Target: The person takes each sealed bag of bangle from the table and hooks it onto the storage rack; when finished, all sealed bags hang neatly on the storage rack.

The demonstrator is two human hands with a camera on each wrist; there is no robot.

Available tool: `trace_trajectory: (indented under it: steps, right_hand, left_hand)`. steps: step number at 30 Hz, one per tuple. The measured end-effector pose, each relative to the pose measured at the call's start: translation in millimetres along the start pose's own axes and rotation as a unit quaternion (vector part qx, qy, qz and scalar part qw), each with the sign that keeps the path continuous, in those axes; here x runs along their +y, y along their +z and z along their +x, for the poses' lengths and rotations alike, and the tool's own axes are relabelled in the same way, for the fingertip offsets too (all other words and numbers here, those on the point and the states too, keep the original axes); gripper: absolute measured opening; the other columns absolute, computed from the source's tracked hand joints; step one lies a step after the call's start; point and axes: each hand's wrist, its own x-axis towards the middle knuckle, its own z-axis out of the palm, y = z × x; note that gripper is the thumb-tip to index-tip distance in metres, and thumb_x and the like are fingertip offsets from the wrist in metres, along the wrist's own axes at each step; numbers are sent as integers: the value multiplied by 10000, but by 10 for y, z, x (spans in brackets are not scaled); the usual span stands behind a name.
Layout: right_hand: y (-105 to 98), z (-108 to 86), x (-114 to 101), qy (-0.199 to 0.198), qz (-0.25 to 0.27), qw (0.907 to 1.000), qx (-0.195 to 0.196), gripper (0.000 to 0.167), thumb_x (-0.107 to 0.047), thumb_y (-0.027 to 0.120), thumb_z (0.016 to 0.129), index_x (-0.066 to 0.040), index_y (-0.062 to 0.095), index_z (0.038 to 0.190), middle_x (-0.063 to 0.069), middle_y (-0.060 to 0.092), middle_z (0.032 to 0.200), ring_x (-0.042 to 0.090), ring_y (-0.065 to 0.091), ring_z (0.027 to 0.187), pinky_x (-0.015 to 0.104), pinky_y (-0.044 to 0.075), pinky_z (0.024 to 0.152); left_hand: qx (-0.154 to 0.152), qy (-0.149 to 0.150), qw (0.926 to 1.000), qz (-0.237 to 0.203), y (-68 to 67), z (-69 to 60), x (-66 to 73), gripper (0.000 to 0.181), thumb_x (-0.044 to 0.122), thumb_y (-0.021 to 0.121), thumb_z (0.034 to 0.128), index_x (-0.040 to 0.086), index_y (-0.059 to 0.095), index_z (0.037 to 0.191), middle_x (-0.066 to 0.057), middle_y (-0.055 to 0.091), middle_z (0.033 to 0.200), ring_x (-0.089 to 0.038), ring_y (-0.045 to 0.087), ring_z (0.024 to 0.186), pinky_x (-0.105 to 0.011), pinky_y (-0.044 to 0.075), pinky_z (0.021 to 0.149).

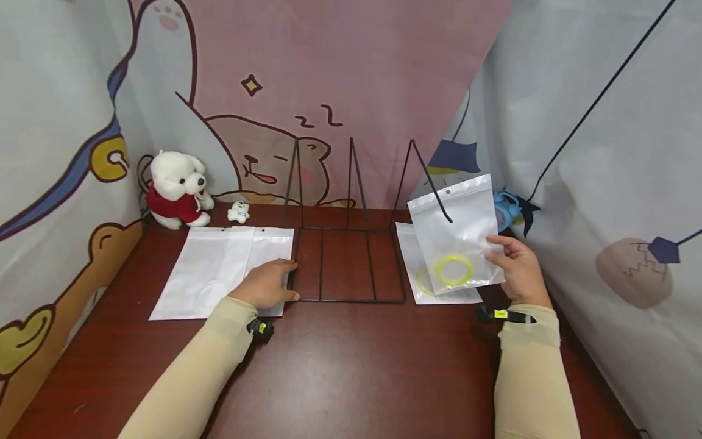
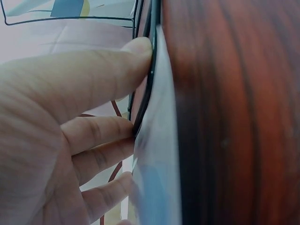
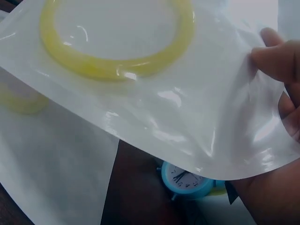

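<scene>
A black wire rack (image 1: 362, 300) with three upright prongs stands mid-table. My left hand (image 1: 265, 283) touches its left side; in the left wrist view the thumb and fingertips lie spread against the rod (image 2: 151, 84). My right hand (image 1: 521, 268) pinches the right edge of a white pouch (image 1: 466, 235) holding a yellow ring (image 1: 454, 270). The pouch is raised and tilted, its top hole beside the right prong (image 1: 430, 177), whose tip shows in front of the pouch. Below it another white pouch (image 1: 450, 299) with a yellow ring lies on the table.
White pouches (image 1: 181, 286) lie left of the rack, one showing a pale ring. Behind them sit a plush dog (image 1: 175, 177) in red and a tiny white figure (image 1: 238, 211). A blue alarm clock (image 3: 187, 183) stands at the back right. Printed curtains surround the table (image 1: 351, 366).
</scene>
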Motion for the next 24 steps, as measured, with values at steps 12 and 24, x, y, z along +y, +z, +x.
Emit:
trace_trajectory:
  steps: [12, 24]
  right_hand:
    - [115, -3, -51, -447, 681, 9952, -539, 325, 143, 643, 967, -74, 789, 1160, 5, 733, 1011, 119, 720, 837, 264, 645, 697]
    - [94, -67, -122, -741, 1299, 9814, -1201, 362, 211, 538, 980, -39, 778, 1086, 50, 785, 1066, 156, 751, 888, 286, 652, 725]
  left_hand:
    - [27, -83, 9999, -103, -3, -23, -46, 779, 306, 828, 899, 3, 511, 1543, -195, 490, 1601, -421, 453, 1480, -592, 401, 1187]
    - [-21, -75, 10000, -47, 20, 0, -5, 796, 337, 833, 897, 12, 509, 1548, -182, 481, 1613, -417, 444, 1489, -582, 395, 1198]
